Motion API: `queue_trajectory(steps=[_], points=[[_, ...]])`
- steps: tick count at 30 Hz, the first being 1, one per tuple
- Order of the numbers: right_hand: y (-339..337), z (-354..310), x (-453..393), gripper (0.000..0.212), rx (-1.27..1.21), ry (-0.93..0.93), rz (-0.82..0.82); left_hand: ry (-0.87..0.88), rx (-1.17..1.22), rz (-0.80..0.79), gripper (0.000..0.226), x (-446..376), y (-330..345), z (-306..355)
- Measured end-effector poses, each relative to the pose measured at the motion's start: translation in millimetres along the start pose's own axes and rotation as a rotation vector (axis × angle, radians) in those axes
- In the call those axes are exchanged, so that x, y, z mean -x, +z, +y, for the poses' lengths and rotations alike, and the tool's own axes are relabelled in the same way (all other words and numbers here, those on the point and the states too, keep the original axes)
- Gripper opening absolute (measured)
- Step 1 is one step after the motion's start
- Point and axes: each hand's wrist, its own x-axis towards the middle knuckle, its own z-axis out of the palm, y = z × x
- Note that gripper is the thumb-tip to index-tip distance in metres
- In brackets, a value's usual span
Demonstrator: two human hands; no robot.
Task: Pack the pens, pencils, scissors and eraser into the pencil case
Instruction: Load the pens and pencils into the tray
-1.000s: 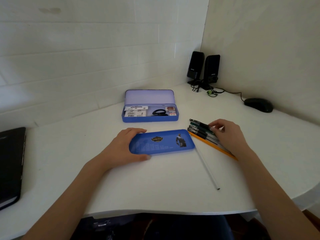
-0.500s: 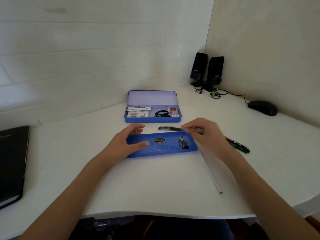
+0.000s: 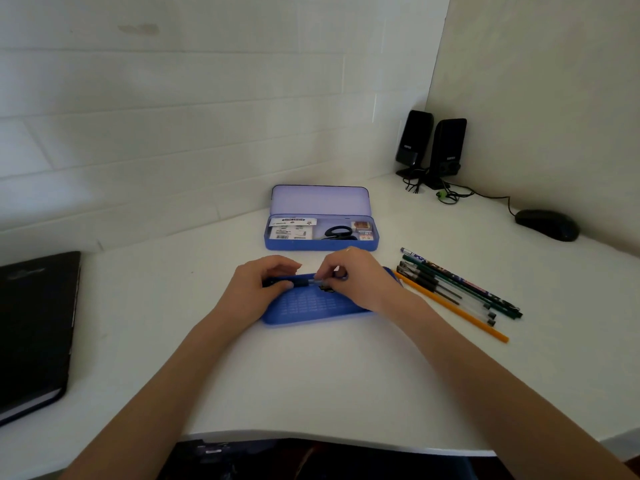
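A blue pencil case (image 3: 320,244) stands open at the back of the white desk, with black scissors (image 3: 337,232), an eraser (image 3: 362,226) and labelled packets inside. A separate blue tray (image 3: 311,308) lies nearer to me. Above it my left hand (image 3: 258,285) and my right hand (image 3: 356,280) together hold one dark pen (image 3: 298,282) lying crosswise, one hand at each end. Several pens and pencils (image 3: 457,289) lie in a row to the right of the tray, an orange pencil (image 3: 450,306) nearest to me.
A black notebook (image 3: 33,327) lies at the left desk edge. Two black speakers (image 3: 431,147) with cables stand in the back corner, and a black mouse (image 3: 547,224) sits at the right. The desk's front edge curves just below my forearms.
My right hand lifted a pen from the row on the right and carried it left over the tray. My left hand left the tray's edge and took the pen's other end.
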Motion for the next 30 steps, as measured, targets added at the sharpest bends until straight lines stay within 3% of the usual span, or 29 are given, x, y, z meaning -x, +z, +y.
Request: queue_trajectory(steps=[4, 11, 16, 21, 30], points=[[-15.7, 17.4, 7.0, 0.013, 0.004, 0.043, 0.102, -0.014, 0.024, 0.027, 0.033, -1.2, -0.5, -1.1], [-72.2, 81.7, 41.3, 0.006, 0.090, 0.353, 0.416, -0.012, 0.025, 0.036, 0.028, -1.9, 1.1, -2.4], [-78.0, 97.4, 63.6, 0.007, 0.097, 0.447, 0.258, -0.012, 0.013, 0.038, 0.028, -2.8, 1.1, -2.7], [-70.9, 94.6, 65.2, 0.010, 0.108, 0.475, 0.282, -0.003, 0.010, 0.040, 0.031, -2.6, 0.9, -2.3], [-73.9, 82.4, 60.1, 0.013, 0.201, 0.554, 0.138, -0.005, 0.008, 0.047, 0.025, -3.0, 1.6, -3.7]])
